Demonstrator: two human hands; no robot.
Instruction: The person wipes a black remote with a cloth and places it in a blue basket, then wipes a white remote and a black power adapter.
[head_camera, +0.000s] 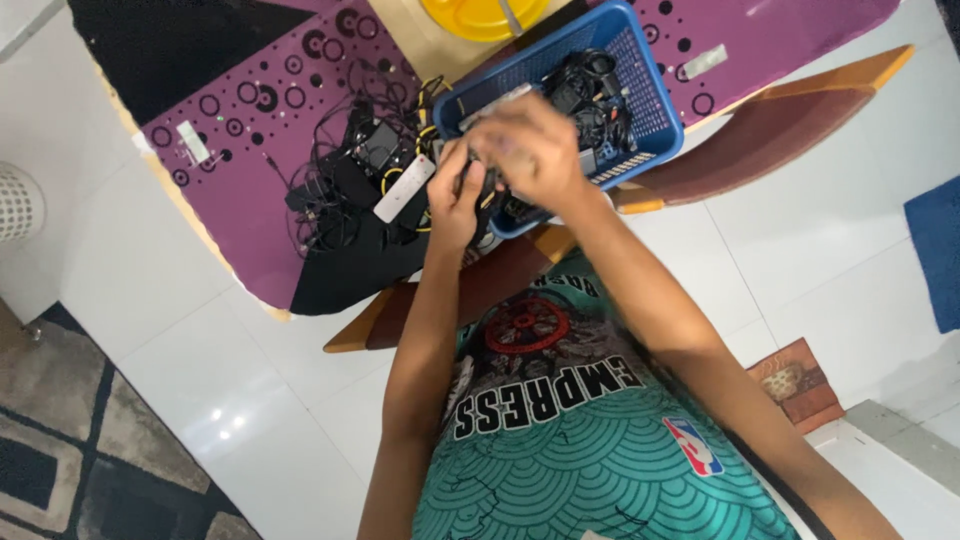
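My left hand (455, 200) and my right hand (530, 150) meet at the near corner of a blue plastic basket (655, 100) on the table. Both are closed on a small dark device (487, 192) held between them; most of it is hidden by my fingers. My right hand is blurred. The basket holds black cables and dark gadgets (590, 95). Just left of my left hand lies a tangle of black and yellow cables (335, 195) with a black boxy device (378, 145) and a white bar-shaped remote (403, 188).
The table wears a purple and black cloth (250, 150) with circle patterns. A yellow plate (482, 15) sits at the far edge. Wooden chairs with maroon seats (780, 125) stand close by. A white bin (18, 200), a patterned rug (60, 440), a blue mat (935, 250) and a brown box (795, 385) are on the white tile floor.
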